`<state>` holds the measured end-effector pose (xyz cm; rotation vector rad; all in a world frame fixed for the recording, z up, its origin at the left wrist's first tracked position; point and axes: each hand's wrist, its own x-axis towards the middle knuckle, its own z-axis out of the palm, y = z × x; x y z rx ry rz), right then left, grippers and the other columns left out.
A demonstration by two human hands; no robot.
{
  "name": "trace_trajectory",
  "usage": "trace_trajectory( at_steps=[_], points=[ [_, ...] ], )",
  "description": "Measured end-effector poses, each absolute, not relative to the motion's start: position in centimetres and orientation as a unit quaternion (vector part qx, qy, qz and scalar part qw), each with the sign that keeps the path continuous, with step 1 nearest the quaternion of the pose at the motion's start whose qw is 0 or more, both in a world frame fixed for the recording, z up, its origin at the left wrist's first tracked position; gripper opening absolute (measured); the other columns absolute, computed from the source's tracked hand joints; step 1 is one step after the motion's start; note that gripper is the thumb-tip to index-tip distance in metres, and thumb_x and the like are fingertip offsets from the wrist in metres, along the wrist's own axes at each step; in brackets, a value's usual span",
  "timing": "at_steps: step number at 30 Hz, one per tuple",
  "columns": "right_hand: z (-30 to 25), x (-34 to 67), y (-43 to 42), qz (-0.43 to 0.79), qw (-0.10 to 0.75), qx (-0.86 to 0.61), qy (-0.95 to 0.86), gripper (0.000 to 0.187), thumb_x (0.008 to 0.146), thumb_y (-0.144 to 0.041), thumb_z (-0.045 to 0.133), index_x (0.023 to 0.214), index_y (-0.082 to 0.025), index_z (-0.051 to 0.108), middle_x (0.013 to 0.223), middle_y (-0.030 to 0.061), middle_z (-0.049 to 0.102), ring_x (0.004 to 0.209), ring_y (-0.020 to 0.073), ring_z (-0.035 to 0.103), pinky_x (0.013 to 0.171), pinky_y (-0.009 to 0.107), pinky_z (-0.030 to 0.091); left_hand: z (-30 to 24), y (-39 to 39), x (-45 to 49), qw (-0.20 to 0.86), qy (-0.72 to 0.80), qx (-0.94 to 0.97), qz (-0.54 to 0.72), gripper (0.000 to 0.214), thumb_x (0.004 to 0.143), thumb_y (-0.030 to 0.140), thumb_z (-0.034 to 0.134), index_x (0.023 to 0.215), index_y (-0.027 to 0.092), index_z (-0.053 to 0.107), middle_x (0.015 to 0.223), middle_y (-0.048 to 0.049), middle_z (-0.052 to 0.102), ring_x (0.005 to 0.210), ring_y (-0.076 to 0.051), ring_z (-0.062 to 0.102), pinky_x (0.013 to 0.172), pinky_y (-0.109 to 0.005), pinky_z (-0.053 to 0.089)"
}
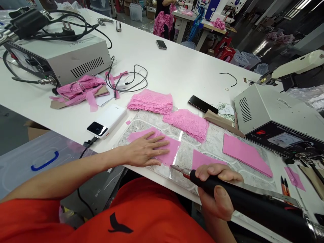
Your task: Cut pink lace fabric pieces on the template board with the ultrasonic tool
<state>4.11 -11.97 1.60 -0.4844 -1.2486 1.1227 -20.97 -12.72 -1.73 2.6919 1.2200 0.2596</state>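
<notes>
My left hand (145,148) lies flat with fingers spread on a pink fabric piece (172,150) that rests on a clear glass plate (217,138) over white lace. My right hand (217,192) is wrapped round a black-handled hot cutting tool (243,199). The tool's thin metal tip (177,168) sits at the near edge of the pink piece. A second small pink piece (201,158) lies just right of the tip. A stack of pink squares (244,153) lies farther right. Two piles of pink lace (152,101) (187,123) sit behind the plate.
A grey control box (275,118) stands at right, another grey box (58,57) with cables at far left. A white power bank (107,121), a black phone (202,104), pink scraps (78,89) and a second phone (161,44) lie on the white table (177,67). A person stands far back.
</notes>
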Motion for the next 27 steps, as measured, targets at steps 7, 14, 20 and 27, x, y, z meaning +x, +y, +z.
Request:
trace_trajectory(
  at_steps=[7,14,20,27],
  points=[
    [1.5,4.0,-11.9,0.474,0.645,-0.220,-0.558,0.012,0.078,-0.020,0.056,0.089,-0.021,0.051,0.083,-0.0021,0.053,0.060,0.0099,0.055,0.052,0.029,0.051,-1.8,-12.8,-21.0,0.074,0.407,0.905,0.096,0.055,0.098,0.054,0.040,0.145,0.026,0.040,0.154,-0.0054,0.035,0.146,-0.027,0.025,0.120,-0.052,0.010],
    [1.6,4.2,-11.7,0.473,0.644,-0.225,-0.557,0.014,0.078,-0.021,0.057,0.090,-0.022,0.052,0.083,-0.0020,0.052,0.060,0.0098,0.055,0.053,0.030,0.051,-1.8,-12.8,-20.9,0.072,0.415,0.903,0.079,0.055,0.098,0.054,0.041,0.145,0.027,0.040,0.155,-0.0065,0.032,0.146,-0.028,0.024,0.120,-0.054,0.008],
    [2.2,4.1,-11.0,0.465,0.671,-0.221,-0.534,0.017,0.076,-0.020,0.058,0.093,-0.021,0.055,0.084,-0.0016,0.053,0.058,0.0097,0.054,0.053,0.031,0.051,-0.5,-13.1,-21.4,0.082,0.430,0.894,0.095,0.056,0.099,0.052,0.040,0.148,0.026,0.036,0.157,-0.0096,0.027,0.146,-0.029,0.023,0.119,-0.054,0.010],
    [1.6,3.5,-10.6,0.463,0.652,-0.251,-0.545,0.019,0.072,-0.017,0.057,0.091,-0.020,0.054,0.083,-0.0005,0.055,0.060,0.0120,0.056,0.054,0.033,0.051,0.9,-14.6,-24.8,0.058,0.527,0.838,0.127,0.042,0.100,0.021,0.034,0.139,0.019,0.049,0.154,-0.0106,0.035,0.145,-0.028,0.028,0.116,-0.053,0.025]
  ],
)
